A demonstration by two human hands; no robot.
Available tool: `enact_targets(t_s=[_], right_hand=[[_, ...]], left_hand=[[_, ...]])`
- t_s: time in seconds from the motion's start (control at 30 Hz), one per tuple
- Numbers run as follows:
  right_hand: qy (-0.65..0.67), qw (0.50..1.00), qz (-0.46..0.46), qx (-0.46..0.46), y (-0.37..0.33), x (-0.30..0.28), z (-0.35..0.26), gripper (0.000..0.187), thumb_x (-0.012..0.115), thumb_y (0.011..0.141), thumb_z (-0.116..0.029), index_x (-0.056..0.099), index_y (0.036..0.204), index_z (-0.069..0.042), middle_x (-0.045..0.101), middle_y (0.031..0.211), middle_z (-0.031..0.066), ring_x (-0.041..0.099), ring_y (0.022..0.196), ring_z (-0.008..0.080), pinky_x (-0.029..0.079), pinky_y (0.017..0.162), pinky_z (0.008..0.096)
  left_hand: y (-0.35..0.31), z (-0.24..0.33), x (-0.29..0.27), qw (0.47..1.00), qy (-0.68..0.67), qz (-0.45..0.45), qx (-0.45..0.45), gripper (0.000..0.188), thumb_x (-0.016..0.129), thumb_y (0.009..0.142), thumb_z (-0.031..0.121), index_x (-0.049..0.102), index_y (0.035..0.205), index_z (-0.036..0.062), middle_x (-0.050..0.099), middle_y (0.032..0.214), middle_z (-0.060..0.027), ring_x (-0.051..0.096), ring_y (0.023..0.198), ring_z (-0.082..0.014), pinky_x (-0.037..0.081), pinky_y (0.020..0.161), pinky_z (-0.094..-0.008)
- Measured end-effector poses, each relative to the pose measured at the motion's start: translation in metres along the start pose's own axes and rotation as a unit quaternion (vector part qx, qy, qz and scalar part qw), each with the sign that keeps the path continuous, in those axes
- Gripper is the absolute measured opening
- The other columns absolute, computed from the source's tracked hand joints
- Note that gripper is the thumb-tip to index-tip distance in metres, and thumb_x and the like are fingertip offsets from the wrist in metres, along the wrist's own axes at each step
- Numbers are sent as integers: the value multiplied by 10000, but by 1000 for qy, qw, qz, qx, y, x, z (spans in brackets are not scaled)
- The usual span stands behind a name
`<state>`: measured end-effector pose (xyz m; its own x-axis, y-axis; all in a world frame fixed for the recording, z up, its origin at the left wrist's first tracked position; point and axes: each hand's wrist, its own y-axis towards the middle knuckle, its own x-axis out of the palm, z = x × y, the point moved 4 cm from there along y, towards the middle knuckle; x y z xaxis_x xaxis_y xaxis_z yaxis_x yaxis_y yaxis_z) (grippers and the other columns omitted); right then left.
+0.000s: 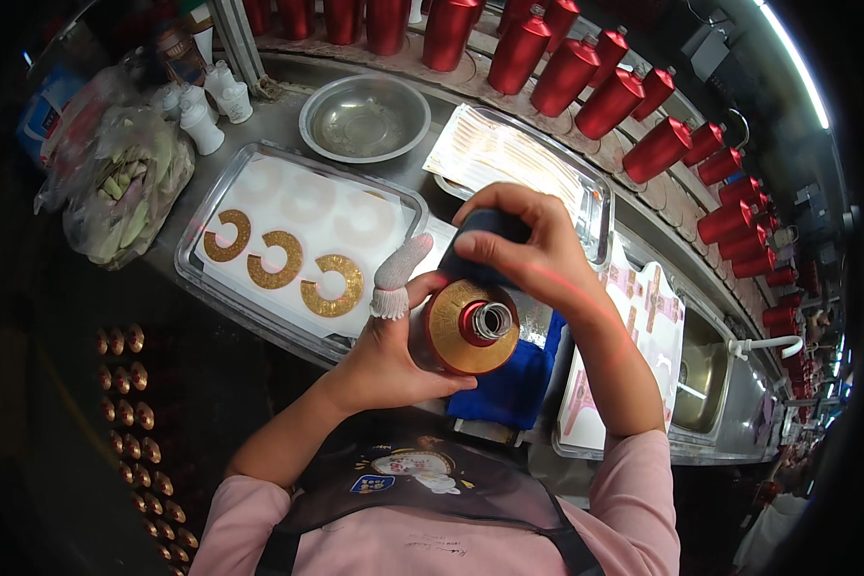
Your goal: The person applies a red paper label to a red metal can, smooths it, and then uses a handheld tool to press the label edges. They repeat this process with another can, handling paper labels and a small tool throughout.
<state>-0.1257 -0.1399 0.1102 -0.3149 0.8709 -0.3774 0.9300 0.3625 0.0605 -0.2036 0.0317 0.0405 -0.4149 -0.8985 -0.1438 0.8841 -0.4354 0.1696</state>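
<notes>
My left hand is wrapped round a bottle with a gold ring-shaped label round its shoulder and red at its neck. The bottle's bare threaded mouth points up toward me. A grey knitted finger cover is on one raised finger of that hand. My right hand grips a dark pad, perhaps a folded cloth, at the far side of the bottle's shoulder. Left of the bottle, several gold C-shaped labels lie on a white backing sheet in a metal tray.
Behind the tray stands a steel bowl. A second tray holds a striped sheet. Red bottles line a conveyor along the back. A blue cloth hangs below my hands. A sink is at right, a plastic bag at left.
</notes>
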Motion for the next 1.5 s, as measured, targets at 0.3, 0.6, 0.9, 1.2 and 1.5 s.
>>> enact_targets(t_s=[0.3,0.6,0.9,1.2,1.5], right_hand=[[7,972,231,25,-57,-13,19,278,840,833,-193,682,988,-25,674,894,10,624,821,88,505,791,233],[53,977,180,-100,-73,-10,10,169,780,865,-77,686,991,-15,671,906,34,619,847,90,500,776,238],[-111,957,210,-169,-109,9,0,257,780,746,100,722,963,-27,719,934,94,691,846,200,546,755,293],[-221,903,183,-321,-150,58,-24,346,783,662,103,745,962,-65,735,958,94,630,802,265,514,694,354],[-281,871,154,-372,-139,67,-34,331,834,679,80,736,960,-64,742,949,94,651,868,286,541,750,368]], left_hand=[[0,-3,6,998,-32,-15,60,1036,945,659,102,348,1501,30,494,1456,-144,504,1360,-262,388,1156,-388],[0,1,2,993,56,42,96,960,958,635,220,469,1444,54,601,1339,-165,614,1222,-327,475,1060,-399],[-3,-6,12,979,57,67,186,905,945,634,173,509,1422,80,571,1359,-158,580,1267,-310,481,1058,-406],[-13,-40,45,958,-8,178,223,724,888,733,136,523,1356,183,404,1486,-256,529,1316,-427,462,1091,-483],[-19,-43,55,918,89,286,260,775,889,738,217,458,1375,126,432,1400,-227,508,1271,-412,447,1070,-482]])
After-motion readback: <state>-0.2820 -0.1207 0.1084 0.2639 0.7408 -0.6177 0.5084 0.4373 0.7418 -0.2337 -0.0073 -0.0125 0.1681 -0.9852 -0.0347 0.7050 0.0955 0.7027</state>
